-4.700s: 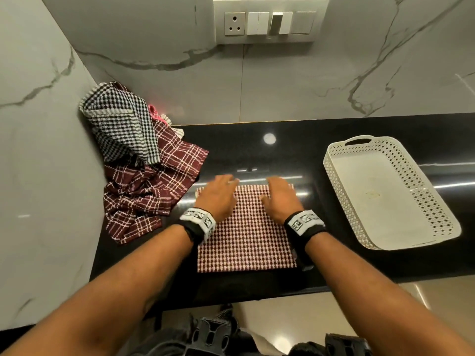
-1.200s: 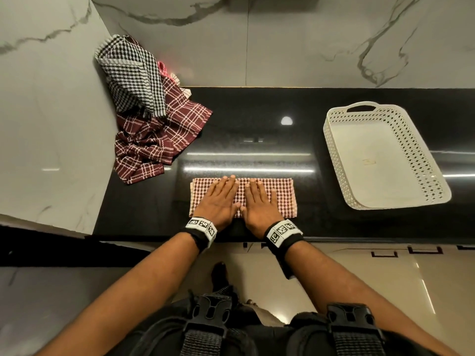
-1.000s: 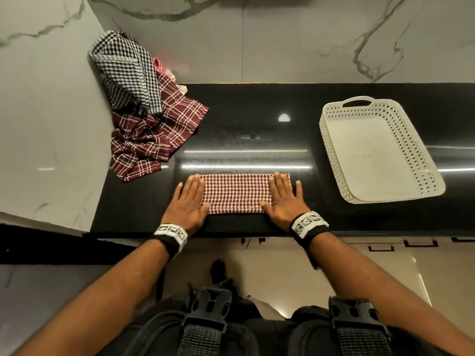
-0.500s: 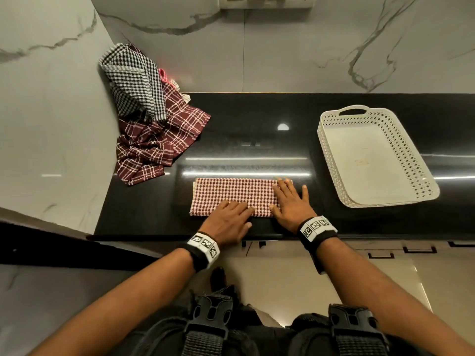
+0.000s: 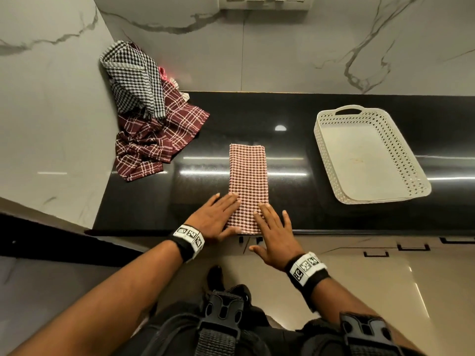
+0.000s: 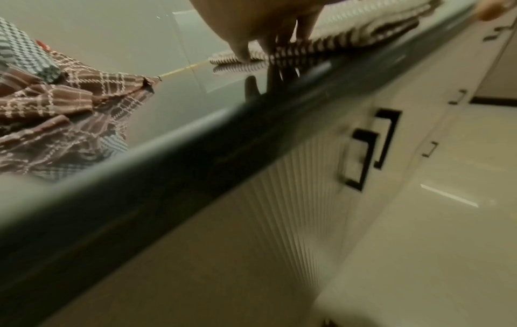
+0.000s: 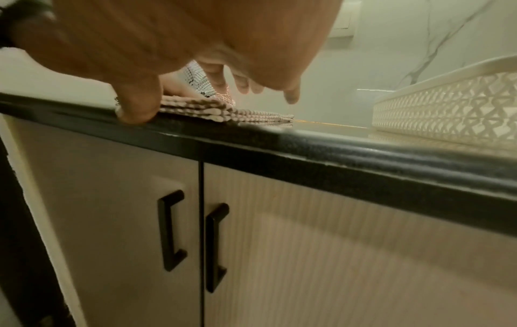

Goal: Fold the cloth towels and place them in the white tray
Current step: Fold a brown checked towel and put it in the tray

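Note:
A red-and-white checked towel, folded into a narrow strip, lies on the black counter with its long side pointing away from me. My left hand lies flat on the towel's near left corner with straight fingers. My right hand rests flat on the near right edge, its thumb at the counter's front edge. The left wrist view shows my fingers lying on the towel. The right wrist view shows the towel at the counter lip and the white perforated tray to its right. The tray holds nothing.
A black-and-white checked towel and a crumpled maroon plaid towel are heaped in the back left corner against the marble wall. Below the counter's front edge are cabinet doors with black handles.
The folded towel has been turned a quarter turn, from lying crosswise to pointing away from me. Both hands now rest on its near end.

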